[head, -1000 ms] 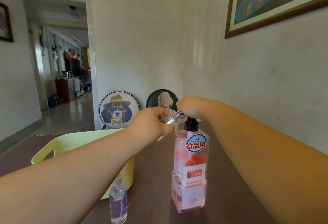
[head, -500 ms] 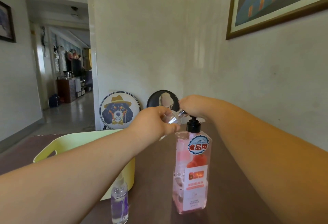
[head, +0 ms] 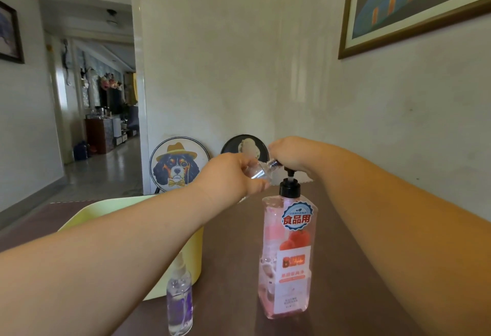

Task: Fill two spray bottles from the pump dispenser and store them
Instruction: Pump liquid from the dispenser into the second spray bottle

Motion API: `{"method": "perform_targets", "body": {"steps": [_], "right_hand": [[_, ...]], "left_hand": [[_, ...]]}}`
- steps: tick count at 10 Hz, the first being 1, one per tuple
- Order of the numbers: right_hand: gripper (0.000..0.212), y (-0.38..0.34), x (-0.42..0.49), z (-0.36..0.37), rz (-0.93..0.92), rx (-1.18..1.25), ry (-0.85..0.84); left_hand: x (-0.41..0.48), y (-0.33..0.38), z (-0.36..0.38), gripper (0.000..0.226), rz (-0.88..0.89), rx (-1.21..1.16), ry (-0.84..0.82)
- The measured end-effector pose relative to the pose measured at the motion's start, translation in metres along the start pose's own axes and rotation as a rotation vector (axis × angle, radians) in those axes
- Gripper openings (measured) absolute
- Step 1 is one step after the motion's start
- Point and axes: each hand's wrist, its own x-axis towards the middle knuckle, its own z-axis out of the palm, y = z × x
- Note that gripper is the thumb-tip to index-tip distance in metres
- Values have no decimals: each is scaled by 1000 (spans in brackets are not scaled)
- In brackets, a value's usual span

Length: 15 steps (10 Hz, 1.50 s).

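At frame centre the left hand (head: 228, 176) grasps a small clear spray bottle (head: 256, 172) under the pump that the right hand (head: 288, 153) clenches on the tall pink dispenser bottle (head: 288, 256), so filling looks only begun, while a second clear bottle (head: 180, 303) waits at lower left beside the pale yellow tub (head: 196, 253), nothing visibly stored.

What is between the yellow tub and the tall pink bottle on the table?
In the head view, only bare brown table separates the yellow tub from the pink pump bottle.

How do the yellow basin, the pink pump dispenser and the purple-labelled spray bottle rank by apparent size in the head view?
1. Yellow basin, though the left arm hides much of it.
2. Pink pump dispenser.
3. Purple-labelled spray bottle, partly hidden and cut off at the frame's bottom edge; clearly smallest.
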Motion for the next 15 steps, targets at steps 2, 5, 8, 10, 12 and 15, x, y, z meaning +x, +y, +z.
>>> {"method": "perform_targets", "body": {"steps": [2, 5, 8, 10, 12, 15], "right_hand": [[36, 4, -3, 9, 10, -60, -36], [34, -3, -8, -3, 11, -6, 61], [32, -5, -17, 8, 53, -206, 44], [34, 0, -9, -5, -8, -62, 58], [31, 2, -16, 11, -36, -297, 22], [33, -3, -18, 3, 30, -53, 27]], "left_hand": [[1, -4, 6, 46, -1, 7, -24], [0, 1, -1, 46, 7, 9, 19], [-3, -6, 6, 50, -11, 0, -27], [0, 4, 0, 41, 26, 36, 15], [-1, -9, 11, 51, -4, 10, -40], [-1, -5, 7, 49, -3, -32, -16]]}}
